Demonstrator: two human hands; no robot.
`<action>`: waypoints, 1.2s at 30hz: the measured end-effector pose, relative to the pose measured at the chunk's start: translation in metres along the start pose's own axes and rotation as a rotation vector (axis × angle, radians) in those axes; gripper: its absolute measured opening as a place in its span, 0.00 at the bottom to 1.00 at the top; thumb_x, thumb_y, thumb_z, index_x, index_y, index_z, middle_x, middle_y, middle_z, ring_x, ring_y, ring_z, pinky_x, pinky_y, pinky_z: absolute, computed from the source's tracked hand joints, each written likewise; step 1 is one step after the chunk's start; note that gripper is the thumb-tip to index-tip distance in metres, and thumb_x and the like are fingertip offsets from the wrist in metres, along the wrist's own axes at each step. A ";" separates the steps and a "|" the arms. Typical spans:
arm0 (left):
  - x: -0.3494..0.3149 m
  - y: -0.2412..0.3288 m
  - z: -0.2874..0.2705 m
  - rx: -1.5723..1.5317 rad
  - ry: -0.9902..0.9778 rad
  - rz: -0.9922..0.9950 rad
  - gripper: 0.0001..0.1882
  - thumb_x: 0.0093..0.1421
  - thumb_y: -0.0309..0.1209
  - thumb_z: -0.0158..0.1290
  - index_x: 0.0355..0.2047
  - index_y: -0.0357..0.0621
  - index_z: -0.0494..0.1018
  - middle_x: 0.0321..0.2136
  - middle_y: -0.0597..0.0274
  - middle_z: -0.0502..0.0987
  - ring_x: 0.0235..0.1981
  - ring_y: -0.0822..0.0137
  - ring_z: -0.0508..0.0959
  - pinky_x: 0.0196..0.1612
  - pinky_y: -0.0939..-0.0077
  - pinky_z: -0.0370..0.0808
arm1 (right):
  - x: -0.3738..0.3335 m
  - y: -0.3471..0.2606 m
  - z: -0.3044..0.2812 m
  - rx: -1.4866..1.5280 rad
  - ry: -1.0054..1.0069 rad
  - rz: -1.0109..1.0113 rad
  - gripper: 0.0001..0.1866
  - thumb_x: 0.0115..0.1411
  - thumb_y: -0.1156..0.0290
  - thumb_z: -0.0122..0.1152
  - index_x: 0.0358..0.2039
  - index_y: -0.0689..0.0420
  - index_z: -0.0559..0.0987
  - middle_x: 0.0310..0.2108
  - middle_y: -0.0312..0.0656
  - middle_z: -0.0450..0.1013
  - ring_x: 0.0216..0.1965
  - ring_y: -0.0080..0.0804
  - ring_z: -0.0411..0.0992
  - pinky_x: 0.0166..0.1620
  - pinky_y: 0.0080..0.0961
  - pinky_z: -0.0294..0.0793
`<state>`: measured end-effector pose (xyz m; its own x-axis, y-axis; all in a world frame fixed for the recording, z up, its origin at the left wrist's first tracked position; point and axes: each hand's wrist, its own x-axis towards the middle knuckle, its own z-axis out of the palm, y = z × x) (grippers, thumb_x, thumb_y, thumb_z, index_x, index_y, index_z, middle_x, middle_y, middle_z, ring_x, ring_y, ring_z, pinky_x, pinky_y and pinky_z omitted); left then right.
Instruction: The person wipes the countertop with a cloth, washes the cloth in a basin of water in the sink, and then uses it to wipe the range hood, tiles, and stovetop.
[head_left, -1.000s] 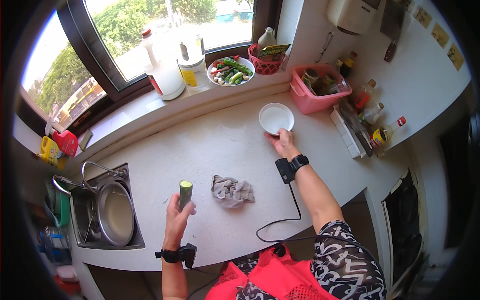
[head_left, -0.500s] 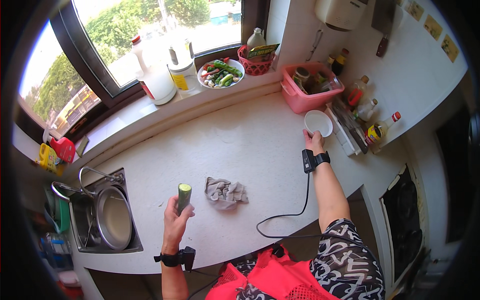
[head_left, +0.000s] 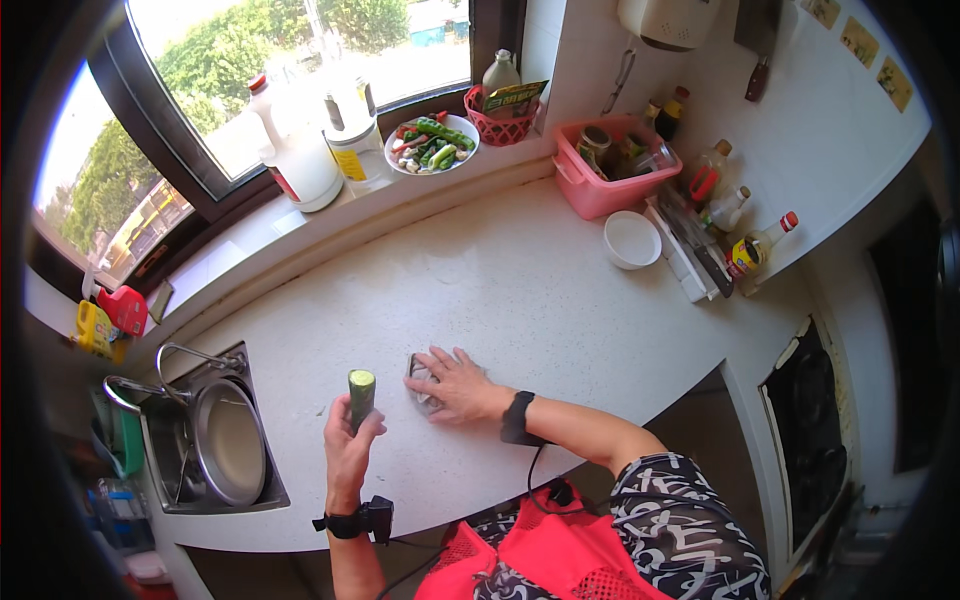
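Observation:
My left hand (head_left: 348, 450) is closed around a piece of cucumber (head_left: 361, 400), held upright above the counter with its pale cut end facing up. Just to its right, my right hand (head_left: 458, 388) lies on a crumpled grey cloth (head_left: 421, 402), fingers spread over it. Most of the cloth is hidden under the palm. A white bowl (head_left: 632, 240) stands at the right back of the counter, apart from both hands.
At the left, a sink (head_left: 277, 497) holds a metal basin (head_left: 238, 440). A pink bin (head_left: 598, 200) of jars, a knife rack (head_left: 690, 262) and several bottles line the right back. On the sill sit a plate of peppers (head_left: 433, 146) and a large white jug (head_left: 300, 165).
My right hand has let go of the white bowl and come left and nearer onto the cloth. My left hand still holds the cucumber in about the same place.

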<state>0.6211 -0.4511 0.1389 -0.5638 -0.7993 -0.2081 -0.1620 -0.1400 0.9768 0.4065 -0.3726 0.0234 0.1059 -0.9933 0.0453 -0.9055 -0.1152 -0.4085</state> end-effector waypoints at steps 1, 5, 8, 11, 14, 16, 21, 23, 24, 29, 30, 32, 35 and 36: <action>0.000 0.001 -0.002 0.007 0.015 -0.003 0.17 0.59 0.21 0.55 0.48 0.36 0.67 0.35 0.62 0.75 0.33 0.73 0.76 0.37 0.78 0.76 | 0.006 -0.004 0.007 -0.020 0.039 -0.009 0.44 0.50 0.45 0.66 0.66 0.38 0.60 0.67 0.53 0.50 0.67 0.58 0.47 0.63 0.61 0.51; 0.000 -0.003 -0.009 0.030 0.042 -0.018 0.17 0.58 0.21 0.55 0.48 0.35 0.67 0.36 0.62 0.75 0.34 0.72 0.76 0.37 0.78 0.76 | 0.002 0.009 0.038 -0.075 0.313 -0.191 0.24 0.55 0.63 0.59 0.52 0.53 0.73 0.59 0.50 0.62 0.57 0.53 0.62 0.54 0.48 0.68; 0.005 -0.005 -0.009 0.007 0.031 -0.028 0.18 0.58 0.21 0.55 0.48 0.35 0.66 0.36 0.61 0.75 0.35 0.72 0.76 0.37 0.77 0.76 | -0.003 0.034 0.022 -0.201 0.438 -0.286 0.12 0.54 0.76 0.56 0.40 0.59 0.75 0.46 0.47 0.71 0.40 0.43 0.72 0.44 0.32 0.76; 0.008 -0.010 -0.017 0.029 0.036 -0.042 0.18 0.58 0.21 0.55 0.49 0.35 0.66 0.37 0.60 0.75 0.35 0.72 0.76 0.37 0.77 0.77 | 0.000 0.081 -0.037 -0.057 0.676 0.093 0.15 0.51 0.81 0.56 0.41 0.59 0.75 0.42 0.50 0.74 0.43 0.50 0.73 0.47 0.39 0.74; 0.018 -0.011 -0.017 0.023 0.030 -0.037 0.19 0.58 0.21 0.55 0.49 0.35 0.66 0.36 0.60 0.75 0.35 0.71 0.76 0.37 0.77 0.77 | -0.008 0.165 -0.085 -0.197 0.792 0.427 0.22 0.49 0.79 0.58 0.47 0.57 0.75 0.48 0.53 0.69 0.47 0.55 0.67 0.51 0.43 0.70; 0.022 -0.008 -0.017 0.028 0.009 -0.038 0.19 0.58 0.20 0.55 0.49 0.35 0.66 0.36 0.60 0.75 0.35 0.71 0.76 0.37 0.77 0.77 | -0.010 0.203 -0.104 -0.192 0.760 0.696 0.28 0.55 0.68 0.61 0.57 0.56 0.68 0.58 0.58 0.60 0.58 0.61 0.58 0.59 0.51 0.61; 0.026 0.004 -0.017 0.006 -0.045 -0.026 0.19 0.59 0.18 0.53 0.51 0.34 0.64 0.37 0.59 0.75 0.36 0.71 0.76 0.39 0.76 0.77 | 0.007 0.248 -0.068 -0.263 0.543 1.043 0.34 0.57 0.55 0.58 0.62 0.53 0.63 0.66 0.58 0.47 0.67 0.64 0.43 0.64 0.59 0.48; 0.024 0.002 -0.023 -0.037 -0.054 -0.051 0.20 0.59 0.18 0.53 0.52 0.34 0.63 0.38 0.58 0.75 0.37 0.71 0.76 0.40 0.76 0.76 | 0.024 0.260 -0.060 -0.296 0.559 0.972 0.33 0.58 0.55 0.57 0.62 0.51 0.63 0.66 0.57 0.47 0.67 0.63 0.43 0.64 0.58 0.48; 0.023 0.003 -0.028 -0.043 -0.042 -0.054 0.20 0.59 0.18 0.53 0.52 0.34 0.63 0.38 0.58 0.75 0.37 0.71 0.76 0.40 0.76 0.76 | 0.034 0.266 -0.056 -0.327 0.583 0.907 0.32 0.59 0.55 0.56 0.62 0.49 0.63 0.66 0.56 0.48 0.67 0.62 0.43 0.64 0.58 0.48; 0.011 0.005 -0.047 -0.062 0.018 -0.121 0.21 0.59 0.17 0.53 0.52 0.34 0.64 0.38 0.57 0.76 0.37 0.72 0.76 0.41 0.78 0.75 | 0.110 0.270 -0.058 -0.371 0.569 0.807 0.28 0.60 0.56 0.54 0.61 0.45 0.65 0.65 0.54 0.52 0.66 0.61 0.48 0.64 0.57 0.51; 0.008 0.004 -0.052 -0.059 0.033 -0.108 0.21 0.59 0.17 0.53 0.52 0.34 0.64 0.38 0.58 0.76 0.37 0.72 0.77 0.41 0.78 0.75 | 0.126 0.259 -0.050 -0.389 0.551 0.738 0.27 0.60 0.57 0.53 0.60 0.44 0.66 0.64 0.54 0.54 0.65 0.60 0.50 0.63 0.57 0.52; 0.002 0.002 -0.060 -0.093 0.089 -0.138 0.21 0.58 0.17 0.54 0.52 0.34 0.65 0.37 0.58 0.76 0.36 0.72 0.77 0.40 0.79 0.75 | 0.159 0.216 -0.024 -0.402 0.545 0.570 0.26 0.58 0.59 0.56 0.58 0.44 0.69 0.60 0.54 0.58 0.61 0.61 0.56 0.59 0.56 0.59; -0.008 -0.004 -0.071 -0.127 0.135 -0.132 0.21 0.58 0.17 0.54 0.52 0.35 0.65 0.36 0.59 0.77 0.36 0.72 0.77 0.40 0.79 0.75 | 0.206 0.139 0.000 -0.235 0.468 0.390 0.26 0.59 0.59 0.55 0.58 0.47 0.68 0.61 0.54 0.56 0.63 0.60 0.53 0.62 0.55 0.53; -0.012 -0.005 -0.073 -0.131 0.153 -0.131 0.21 0.58 0.17 0.54 0.52 0.34 0.65 0.36 0.58 0.77 0.36 0.72 0.77 0.40 0.79 0.75 | 0.222 0.116 0.008 -0.203 0.441 0.354 0.25 0.60 0.60 0.55 0.58 0.48 0.69 0.61 0.54 0.56 0.63 0.59 0.52 0.62 0.55 0.53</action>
<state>0.6880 -0.4832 0.1406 -0.4139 -0.8474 -0.3327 -0.1131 -0.3147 0.9424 0.3281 -0.6069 -0.0212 -0.3577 -0.8735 0.3303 -0.9195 0.2677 -0.2877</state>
